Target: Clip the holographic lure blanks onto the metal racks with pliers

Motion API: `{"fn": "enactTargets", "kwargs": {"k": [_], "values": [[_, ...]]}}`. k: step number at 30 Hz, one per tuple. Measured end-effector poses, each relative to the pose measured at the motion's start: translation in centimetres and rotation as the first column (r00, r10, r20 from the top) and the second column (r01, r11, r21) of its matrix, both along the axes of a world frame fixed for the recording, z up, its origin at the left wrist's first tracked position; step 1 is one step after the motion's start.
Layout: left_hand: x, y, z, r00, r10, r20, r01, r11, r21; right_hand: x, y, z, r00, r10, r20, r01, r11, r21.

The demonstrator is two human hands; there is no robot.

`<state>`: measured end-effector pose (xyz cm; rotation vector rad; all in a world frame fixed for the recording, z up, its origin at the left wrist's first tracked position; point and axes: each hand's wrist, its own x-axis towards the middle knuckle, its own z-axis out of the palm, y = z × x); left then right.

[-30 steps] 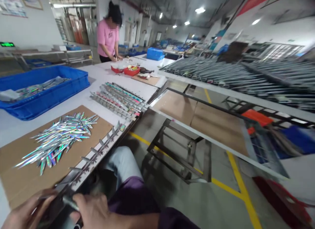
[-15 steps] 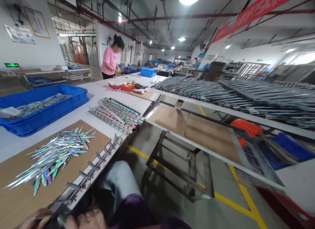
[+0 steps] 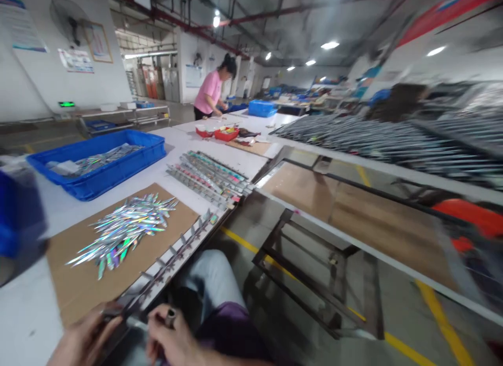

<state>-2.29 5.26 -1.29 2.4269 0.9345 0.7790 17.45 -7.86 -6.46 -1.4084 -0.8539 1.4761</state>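
Along the table's front edge lies a long narrow strip rack (image 3: 167,264), with several slim grey pieces standing up from it. My left hand (image 3: 88,332) is at the near end of the rack, its fingers closed around something small and dark that blur hides. To the right of it, my right hand (image 3: 173,332) is curled, a ring on one finger; a pale shiny bit shows beside the fingertips, but what they grip is unclear. A heap of slender, pointed, silvery rainbow-sheen pieces (image 3: 131,227) rests on a cardboard sheet (image 3: 74,292) beyond my hands.
Behind the heap stands a blue tray (image 3: 113,180) of similar pieces. More loaded strips (image 3: 210,180) lie farther along the table. A person in pink (image 3: 210,93) works at the far end. Right of my knees are a metal frame stand (image 3: 314,274) and a cardboard-topped table (image 3: 377,219).
The view has swung left and slightly down, so the scene sits farther right and more of both hands shows. The heap and rack look unchanged.
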Motion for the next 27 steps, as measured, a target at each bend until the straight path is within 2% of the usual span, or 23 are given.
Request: {"fn": "enactTargets", "kwargs": {"k": [1, 2, 3, 4, 6, 7, 9, 10, 11, 12, 13, 14, 15, 16, 17, 18, 20, 22, 23, 25, 27], "values": [[0.4, -1.0, 1.2, 1.0, -0.018, -0.015, 0.017, 0.999, -0.052, 0.0, -1.0, 1.0, 0.954, -0.022, 0.3, -0.021, 0.99, 0.138], [0.9, -1.9, 2.2, 0.999, -0.021, -0.031, 0.018, 0.997, -0.079, 0.1, -1.9, 2.0, 0.818, 0.004, 0.576, -0.167, 0.959, 0.23], [1.3, -2.6, 3.0, 0.999, -0.016, -0.052, 0.011, 0.995, -0.097, 0.2, -2.5, 2.9, 0.638, 0.004, 0.77, -0.294, 0.925, 0.239], [1.7, -3.1, 3.5, 0.997, -0.026, -0.074, 0.018, 0.994, -0.112, 0.3, -3.0, 3.5, 0.483, 0.019, 0.875, -0.383, 0.903, 0.192], [1.9, -3.5, 3.9, 0.993, -0.031, -0.11, 0.015, 0.989, -0.149, 0.0, -3.3, 4.2, 0.259, 0.047, 0.965, -0.444, 0.893, 0.076], [1.9, -3.6, 3.8, 0.991, -0.044, -0.127, 0.022, 0.985, -0.17, -0.2, -3.3, 4.3, 0.185, 0.065, 0.981, -0.463, 0.886, 0.028], [1.7, -3.8, 3.5, 0.99, -0.036, -0.136, 0.01, 0.982, -0.186, -0.9, -3.3, 4.2, 0.13, 0.096, 0.987, -0.484, 0.875, -0.021], [1.6, -4.0, 3.3, 0.99, -0.032, -0.137, 0.005, 0.981, -0.191, -1.2, -3.4, 4.0, 0.156, 0.105, 0.982, -0.486, 0.874, -0.016], [1.6, -4.1, 3.2, 0.99, -0.027, -0.137, -0.001, 0.981, -0.195, -1.3, -3.5, 3.7, 0.224, 0.112, 0.968, -0.476, 0.879, 0.009], [1.6, -4.3, 3.1, 0.99, -0.023, -0.141, -0.005, 0.98, -0.199, -1.2, -3.5, 3.2, 0.34, 0.114, 0.934, -0.45, 0.892, 0.055], [1.6, -4.5, 3.0, 0.989, -0.02, -0.145, -0.01, 0.979, -0.203, -1.1, -3.5, 2.7, 0.503, 0.115, 0.857, -0.402, 0.909, 0.114], [1.7, -4.6, 3.0, 0.989, -0.017, -0.15, -0.015, 0.978, -0.206, -0.8, -3.4, 2.0, 0.691, 0.117, 0.713, -0.332, 0.928, 0.169], [1.7, -4.8, 3.1, 0.988, -0.015, -0.157, -0.019, 0.977, -0.211, -0.6, -3.2, 1.3, 0.862, 0.118, 0.493, -0.247, 0.947, 0.204], [1.6, -4.8, 3.2, 0.987, -0.011, -0.162, -0.025, 0.976, -0.217, -0.3, -3.0, 0.6, 0.968, 0.116, 0.221, -0.164, 0.964, 0.21], [1.6, -4.8, 3.4, 0.986, -0.011, -0.165, -0.028, 0.973, -0.228, 0.0, -2.8, 0.0, 0.993, 0.107, -0.046, -0.097, 0.976, 0.193], [1.4, -4.6, 3.7, 0.985, -0.022, -0.17, -0.022, 0.968, -0.251, 0.2, -2.6, -0.5, 0.959, 0.099, -0.265, -0.057, 0.985, 0.163], [1.2, -3.7, 4.6, 0.975, -0.095, -0.201, 0.023, 0.943, -0.332, 0.4, -2.3, -1.0, 0.859, 0.089, -0.503, -0.036, 0.993, 0.113], [1.1, -1.8, 5.5, 0.957, -0.127, -0.259, 0.021, 0.926, -0.378, 0.4, -2.2, -1.0, 0.817, 0.079, -0.571, -0.042, 0.996, 0.078], [1.3, -0.6, 5.9, 0.95, -0.089, -0.3, -0.025, 0.934, -0.356, 0.4, -2.2, -0.8, 0.814, 0.069, -0.577, -0.042, 0.997, 0.06], [1.9, 2.0, 6.3, 0.916, 0.125, -0.381, -0.222, 0.95, -0.222, 0.2, -2.4, -0.5, 0.822, 0.037, -0.569, -0.023, 0.999, 0.031], [3.0, 4.7, 6.1, 0.822, 0.342, -0.456, -0.419, 0.904, -0.078, 0.0, -2.7, -0.2, 0.837, 0.02, -0.546, -0.006, 1.0, 0.027]]}}
